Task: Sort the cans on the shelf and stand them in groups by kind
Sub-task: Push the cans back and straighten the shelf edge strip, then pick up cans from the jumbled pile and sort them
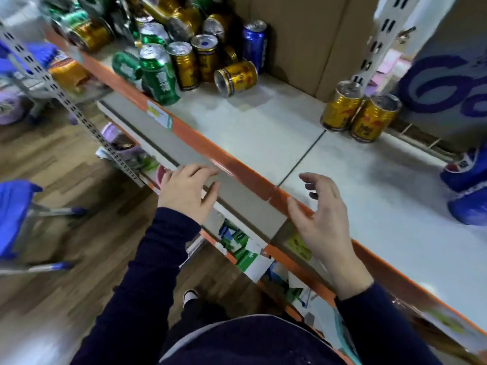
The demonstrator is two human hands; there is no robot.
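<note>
The move ahead, as I judge it, turns on the gold metal can (235,78) lying toppled on the white shelf board (250,133), at the near edge of the heap of green, gold and blue cans (163,51) piled toward the far left. From my hands it sits ahead and deeper on the shelf, well apart from both. Its long axis runs roughly across the shelf, with the silver end turned left and a little toward me. The left hand (188,191) is the nearer of the two.

The pair of upright gold cans (359,114), touching each other by the brown cardboard box (303,35), stands off to the right, closer to the right hand (320,214). I take that as the gold group's spot.

My left hand hovers just in front of the orange front lip (245,172), palm down, fingers spread and relaxed, holding nothing; I cannot tell whether the fingertips brush the lip. My right hand hangs over the lip, thumb apart, fingers loosely curved and wide, also empty. Righting the toppled can would call for a reach forward and a grasp across its round body.
</note>
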